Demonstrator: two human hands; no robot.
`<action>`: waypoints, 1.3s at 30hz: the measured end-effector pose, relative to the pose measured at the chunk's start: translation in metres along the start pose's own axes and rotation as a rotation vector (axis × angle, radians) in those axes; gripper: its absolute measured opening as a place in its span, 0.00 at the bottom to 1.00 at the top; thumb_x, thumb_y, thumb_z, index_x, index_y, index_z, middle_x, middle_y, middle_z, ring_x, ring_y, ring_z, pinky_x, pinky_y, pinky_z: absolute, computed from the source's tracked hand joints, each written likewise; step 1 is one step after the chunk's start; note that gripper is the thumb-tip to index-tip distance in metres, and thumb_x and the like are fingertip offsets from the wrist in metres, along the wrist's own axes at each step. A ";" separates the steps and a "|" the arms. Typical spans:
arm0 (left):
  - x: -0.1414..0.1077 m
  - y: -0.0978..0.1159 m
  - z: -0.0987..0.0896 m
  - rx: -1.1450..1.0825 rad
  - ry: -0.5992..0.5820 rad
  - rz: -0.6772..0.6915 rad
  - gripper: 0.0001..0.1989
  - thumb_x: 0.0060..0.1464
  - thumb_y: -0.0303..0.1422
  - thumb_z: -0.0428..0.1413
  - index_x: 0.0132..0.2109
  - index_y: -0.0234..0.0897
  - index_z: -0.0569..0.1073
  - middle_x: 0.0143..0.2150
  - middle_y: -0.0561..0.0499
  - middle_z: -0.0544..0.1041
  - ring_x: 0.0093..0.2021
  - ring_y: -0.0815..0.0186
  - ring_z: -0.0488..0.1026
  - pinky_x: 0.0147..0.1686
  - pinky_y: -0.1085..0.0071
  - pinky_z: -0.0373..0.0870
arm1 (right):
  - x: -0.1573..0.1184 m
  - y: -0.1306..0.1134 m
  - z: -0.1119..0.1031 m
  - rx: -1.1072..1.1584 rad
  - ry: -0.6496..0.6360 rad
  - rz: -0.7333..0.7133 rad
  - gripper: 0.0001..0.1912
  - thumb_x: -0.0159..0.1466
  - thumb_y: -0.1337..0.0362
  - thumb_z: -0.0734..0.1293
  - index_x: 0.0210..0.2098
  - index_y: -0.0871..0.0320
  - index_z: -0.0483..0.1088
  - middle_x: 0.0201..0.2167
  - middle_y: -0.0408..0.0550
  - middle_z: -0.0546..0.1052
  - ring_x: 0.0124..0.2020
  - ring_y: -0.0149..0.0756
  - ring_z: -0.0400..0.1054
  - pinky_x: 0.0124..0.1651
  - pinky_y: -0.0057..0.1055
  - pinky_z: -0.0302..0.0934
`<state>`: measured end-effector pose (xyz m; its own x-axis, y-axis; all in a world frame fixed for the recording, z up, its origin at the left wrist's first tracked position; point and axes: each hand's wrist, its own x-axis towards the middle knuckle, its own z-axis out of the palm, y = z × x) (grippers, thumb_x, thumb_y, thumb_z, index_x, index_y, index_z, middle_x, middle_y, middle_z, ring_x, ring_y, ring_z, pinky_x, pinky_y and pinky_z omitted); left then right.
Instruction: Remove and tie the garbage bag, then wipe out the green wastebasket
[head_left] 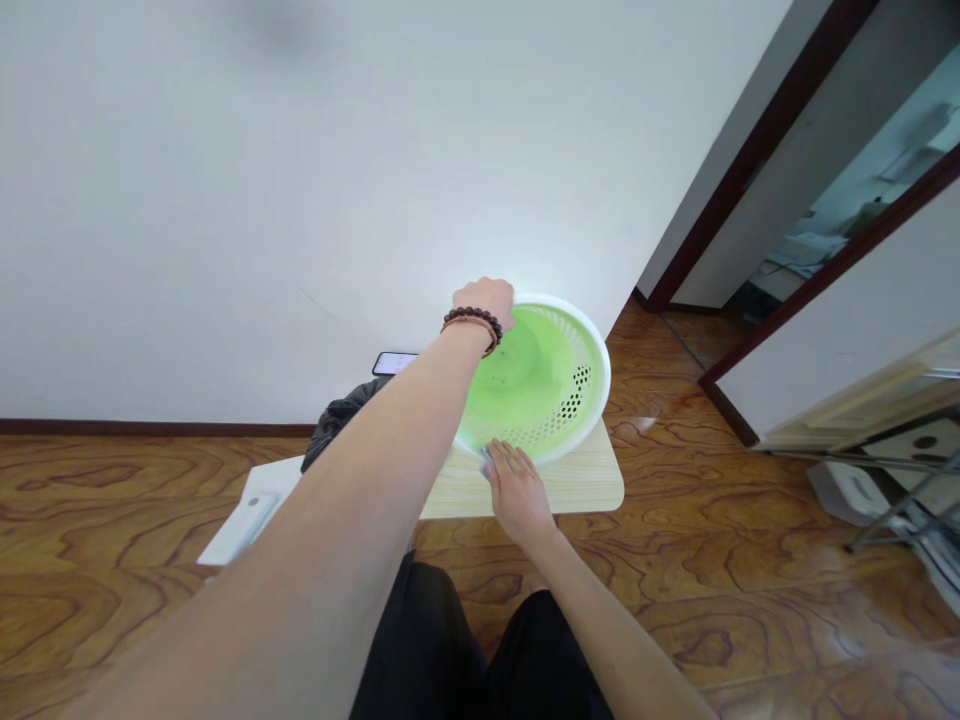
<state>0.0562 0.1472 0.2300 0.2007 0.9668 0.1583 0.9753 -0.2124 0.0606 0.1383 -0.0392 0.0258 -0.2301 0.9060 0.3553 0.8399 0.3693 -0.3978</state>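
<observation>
Perforated green basket (536, 375), white rim (604, 378) clamped by left fingers (486, 290), right fingers (508, 458) gripping cloth (486, 464)

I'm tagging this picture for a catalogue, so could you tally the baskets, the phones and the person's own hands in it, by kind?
Green basket with a white rim: 1
Phone: 1
Hands: 2 (left hand, right hand)
Total: 4
</observation>
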 end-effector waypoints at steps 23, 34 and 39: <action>0.000 -0.001 0.002 0.003 0.025 -0.007 0.18 0.51 0.37 0.53 0.49 0.38 0.73 0.47 0.42 0.75 0.46 0.55 0.71 0.44 0.61 0.67 | 0.000 0.002 0.001 -0.034 0.007 -0.020 0.21 0.69 0.65 0.51 0.59 0.63 0.61 0.58 0.51 0.66 0.61 0.36 0.57 0.63 0.37 0.49; 0.002 0.008 0.002 -0.018 0.042 -0.004 0.16 0.50 0.34 0.54 0.47 0.37 0.74 0.45 0.41 0.75 0.46 0.55 0.71 0.43 0.62 0.68 | -0.008 0.027 -0.012 -0.172 0.084 0.092 0.19 0.68 0.68 0.53 0.54 0.67 0.66 0.55 0.57 0.69 0.61 0.40 0.56 0.64 0.41 0.47; 0.001 0.007 0.003 -0.022 0.043 -0.010 0.16 0.50 0.34 0.53 0.47 0.37 0.74 0.43 0.41 0.76 0.45 0.55 0.72 0.42 0.62 0.69 | 0.008 -0.027 0.016 -0.001 0.124 0.195 0.21 0.69 0.66 0.51 0.58 0.66 0.62 0.57 0.56 0.67 0.61 0.38 0.56 0.63 0.41 0.49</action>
<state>0.0640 0.1472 0.2276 0.1858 0.9620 0.2000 0.9750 -0.2058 0.0839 0.1058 -0.0387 0.0259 -0.0016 0.9279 0.3728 0.8628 0.1898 -0.4685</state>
